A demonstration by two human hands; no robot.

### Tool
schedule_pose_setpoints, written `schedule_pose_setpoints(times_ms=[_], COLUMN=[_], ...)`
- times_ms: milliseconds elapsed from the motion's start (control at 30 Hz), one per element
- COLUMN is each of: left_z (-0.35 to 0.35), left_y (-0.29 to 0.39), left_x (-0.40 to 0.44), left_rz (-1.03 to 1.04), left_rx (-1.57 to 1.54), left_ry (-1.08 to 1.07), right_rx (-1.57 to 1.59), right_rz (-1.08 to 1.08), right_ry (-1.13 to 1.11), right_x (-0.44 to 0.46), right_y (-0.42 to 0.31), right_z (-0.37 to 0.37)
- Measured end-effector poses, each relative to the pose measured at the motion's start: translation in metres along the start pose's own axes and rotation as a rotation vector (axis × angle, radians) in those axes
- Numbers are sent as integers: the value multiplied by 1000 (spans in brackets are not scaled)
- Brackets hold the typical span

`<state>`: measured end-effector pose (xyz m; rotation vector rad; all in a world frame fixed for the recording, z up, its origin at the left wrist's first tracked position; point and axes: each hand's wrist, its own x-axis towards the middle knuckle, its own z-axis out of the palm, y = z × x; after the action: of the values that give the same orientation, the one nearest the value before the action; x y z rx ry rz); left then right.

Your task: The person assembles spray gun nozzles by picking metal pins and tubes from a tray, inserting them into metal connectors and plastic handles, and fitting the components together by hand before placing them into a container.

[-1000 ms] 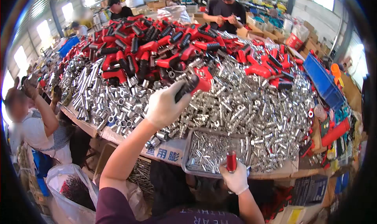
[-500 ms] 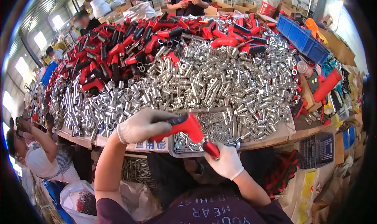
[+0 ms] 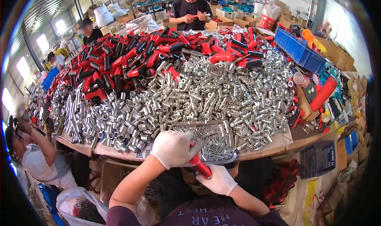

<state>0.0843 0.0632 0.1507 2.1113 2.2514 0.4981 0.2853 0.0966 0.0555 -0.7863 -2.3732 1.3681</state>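
Red-and-black handles (image 3: 119, 61) are heaped in the upper left of the frame. Lower, near centre, the gloved left hand (image 3: 172, 148) curls around the upper end of a red tube (image 3: 201, 167); its far fingertips are hidden. The tube lies between the hands, touching both, its long axis slanting from upper left to lower right. Just beyond it sits a tray (image 3: 223, 161) of small metal parts. The gloved right hand (image 3: 219, 180) grips the tube's lower end, which is nearer that hand.
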Motion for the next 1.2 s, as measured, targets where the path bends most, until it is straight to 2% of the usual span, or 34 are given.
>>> schedule_pose_setpoints(times_ms=[67,100,167,200,300,333,433,500,567,600,633,700,767,800,833,900,933,967,1033,1067,1133,1167,1200], left_z=[-4,-2,5,6,27,39,48,52,47,45,40,31,40,40,36,51,52,53,58,57,48,42,36], left_y=[1,0,-4,-1,11,4,11,22,33,29,33,46,45,46,49,37,41,43,47,48,52,54,57], left_x=[1,1,-2,-5,-17,-17,-18,-18,-18,-18,-17,-15,-12,-8,-3,12,13,14,11,11,10,9,8], left_rz=[82,86,101,82,-276,-190,-301,-352,-504,-457,-455,-289,-125,-148,-167,-322,-419,-412,-416,-417,-341,-345,-318], left_rx=[-52,-48,-272,-282,-309,-285,-590,-646,-1483,-1555,-1553,-1806,-1500,-1290,-1082,-1197,-1377,-1380,-1286,-1287,-1489,-1490,-1626], left_ry=[47,55,167,203,320,445,495,538,519,447,448,487,585,571,555,499,462,466,565,562,529,542,511], right_rx=[280,275,729,830,776,774,725,829,852,840,831,845,878,696,698,-15,-23,-28,353,354,703,695,814], right_rz=[-79,-87,361,344,322,304,313,344,315,286,257,274,291,262,261,-26,50,45,187,190,292,291,305], right_ry=[-82,-78,-410,-408,-365,-357,-345,-410,-446,-436,-426,-408,-359,-275,-273,186,150,153,-15,-14,-220,-229,-277], right_x=[-2,-3,-7,-9,-7,-6,-4,-5,-6,-7,-9,-11,-11,-8,-4,5,4,4,-3,-6,-9,-11,-13], right_y=[2,1,-10,-10,-8,-6,-4,-6,-7,-11,-15,-18,-19,-25,-18,1,0,-3,-11,-15,-21,-25,-28], right_z=[-1,-5,-16,-15,-17,-16,-11,-7,-1,1,1,-2,-5,-7,-1,14,11,6,0,-5,-13,-15,-17])
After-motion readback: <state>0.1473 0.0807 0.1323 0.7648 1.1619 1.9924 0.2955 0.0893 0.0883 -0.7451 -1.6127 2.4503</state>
